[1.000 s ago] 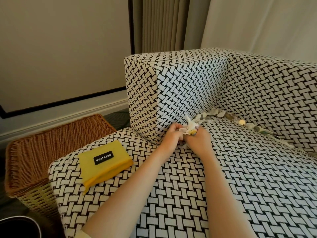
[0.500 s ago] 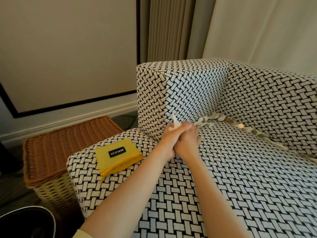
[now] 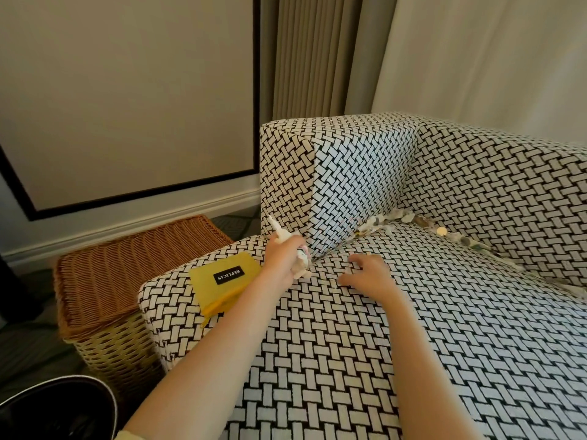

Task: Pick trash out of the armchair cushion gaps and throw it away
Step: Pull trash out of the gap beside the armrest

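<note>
1. Step judged: gathering. One wad of trash [image 3: 301, 266] out of the gap and gripped in the left hand [image 3: 286, 258]; not yet thrown away.
2. Left fingers [image 3: 290, 247] curled tight round the wad. White scrap poking out above the fist, crumpled paper showing below it. Held just above the seat cushion [image 3: 349, 360], at the front end of the gap under the armrest [image 3: 349, 185].
3. Right hand [image 3: 370, 277] holding nothing, its fingers loosely curled. Tips on or just above the cushion, near the same gap; contact not certain.
4. More scraps [image 3: 409, 219] lodged along the rear edge of the cushion, from the back-left corner rightward under the backrest [image 3: 508, 192]. Well apart from both hands.
5. Next move, as judged: reach the free right hand to the rear-edge scraps, or carry the wad to a bin. Dark round rim [image 3: 54, 404] at lower left possibly that bin; cannot confirm.
6. Called for: firm left grip so no loose bits drop back, and a pinch rather than a sweep for thin pieces deep in the seam.
</note>
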`<state>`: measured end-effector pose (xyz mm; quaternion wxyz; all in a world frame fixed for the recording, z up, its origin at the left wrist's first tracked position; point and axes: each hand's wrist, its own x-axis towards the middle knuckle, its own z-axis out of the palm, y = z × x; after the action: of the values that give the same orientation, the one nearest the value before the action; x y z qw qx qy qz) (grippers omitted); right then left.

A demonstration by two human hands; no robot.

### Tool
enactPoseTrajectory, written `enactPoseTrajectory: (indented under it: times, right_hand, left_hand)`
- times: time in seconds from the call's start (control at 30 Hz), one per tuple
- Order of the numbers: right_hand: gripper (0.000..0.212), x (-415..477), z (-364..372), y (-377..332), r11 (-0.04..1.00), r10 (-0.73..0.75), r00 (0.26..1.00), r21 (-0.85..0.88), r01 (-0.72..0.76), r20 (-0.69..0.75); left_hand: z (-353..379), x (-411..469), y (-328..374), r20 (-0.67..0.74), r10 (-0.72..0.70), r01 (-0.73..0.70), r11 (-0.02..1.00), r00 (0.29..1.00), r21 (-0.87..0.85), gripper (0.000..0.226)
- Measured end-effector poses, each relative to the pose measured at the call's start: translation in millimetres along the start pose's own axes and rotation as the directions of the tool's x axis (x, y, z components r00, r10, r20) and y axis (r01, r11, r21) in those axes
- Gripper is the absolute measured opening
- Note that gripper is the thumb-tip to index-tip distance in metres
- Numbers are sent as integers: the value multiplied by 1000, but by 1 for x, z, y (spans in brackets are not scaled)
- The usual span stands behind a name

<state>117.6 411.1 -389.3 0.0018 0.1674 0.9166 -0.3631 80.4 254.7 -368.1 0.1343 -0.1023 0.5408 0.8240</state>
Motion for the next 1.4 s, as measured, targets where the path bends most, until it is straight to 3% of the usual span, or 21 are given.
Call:
enactPoseTrajectory:
  times: [0.17,0.3,0.33,0.4,0.5,0.6,0.67,0.8,0.9,0.97,1.03,1.1,1.17,1.23,1.4]
  right_hand:
    - [17,-2,3,-7,985,-43,997,-168,31,-70]
    - [22,-9,11,-19,966,-94,989,-250,62,-118]
    - [21,-9,10,-20,981,-100,988,-179,78,-116]
    - [17,-12,7,-22,981,-71,995,177,83,-76]
    - [8,-19,-3,-33,738,-73,997,674,34,29]
    - [10,-21,-8,-44,550,-144,986,835,11,82]
    - [11,-22,-4,-50,607,-155,987,793,53,52]
    - [9,-23,2,-53,842,-201,978,502,198,-48]
    - [17,-27,-11,-52,840,-227,964,529,121,140]
    - [27,-26,-20,-46,829,-203,972,550,106,118]
    - [36,-21,-28,-34,934,-164,985,314,174,-58]
    - [38,-19,-32,-22,990,-123,983,59,131,-134]
    - [32,-18,-29,-15,994,-33,994,-110,22,-102]
    - [26,-20,-24,-14,977,16,998,-211,-27,-53]
    - [26,-22,-22,-13,984,-52,995,-164,65,80]
  left_hand:
    - [5,-1,-3,22,-9,9,1000,1000,15,48]
    - [-3,2,-2,1,-50,50,999,999,-5,31]
    - [-4,2,-2,2,-72,72,997,997,-18,26]
    - [-4,-1,-2,33,-102,103,994,994,-29,19]
    - [0,-7,1,120,-135,140,990,984,-34,14]
    - [6,-11,5,194,-171,176,984,966,-10,10]
    - [9,-11,7,212,-193,181,981,958,74,13]
    - [4,-13,10,238,-184,134,968,954,213,26]
    - [-3,-14,10,239,-139,97,979,961,178,26]
    - [-6,-11,9,174,-104,79,986,979,146,30]
    - [-8,-8,7,107,-89,70,983,990,169,33]
    - [-6,-7,3,96,-87,57,958,992,282,34]
    - [-2,-7,-1,120,-38,-27,866,992,500,40]
    - [4,-9,-4,194,1,-141,689,981,711,46]
    - [11,-10,-7,313,0,-279,456,950,845,40]
